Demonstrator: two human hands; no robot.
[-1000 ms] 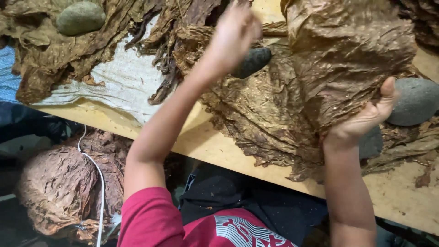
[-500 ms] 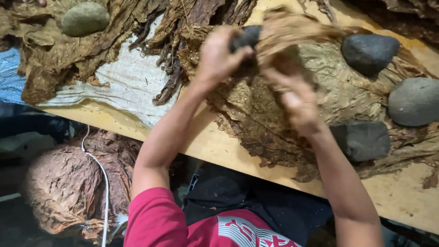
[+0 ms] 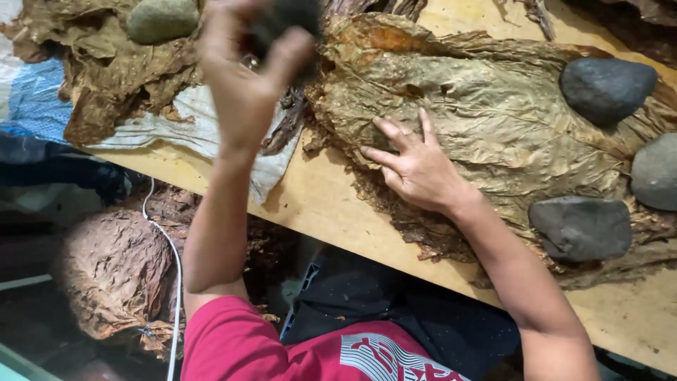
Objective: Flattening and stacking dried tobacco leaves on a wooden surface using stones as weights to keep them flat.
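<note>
Left hand (image 3: pixel 247 77) raised over the bench (image 3: pixel 331 204), gripping a dark stone (image 3: pixel 285 17). Right hand (image 3: pixel 416 166) spread flat, fingers wide, pressing the dried tobacco leaf (image 3: pixel 486 106) near the front edge.

There is just one camera, worn on the person's head. It looks steeply down over the red shirt (image 3: pixel 282 346) and both arms at the tabletop (image 3: pixel 331 204). It is close, so the tabletop edge runs slanted across the picture, with the floor below
</note>
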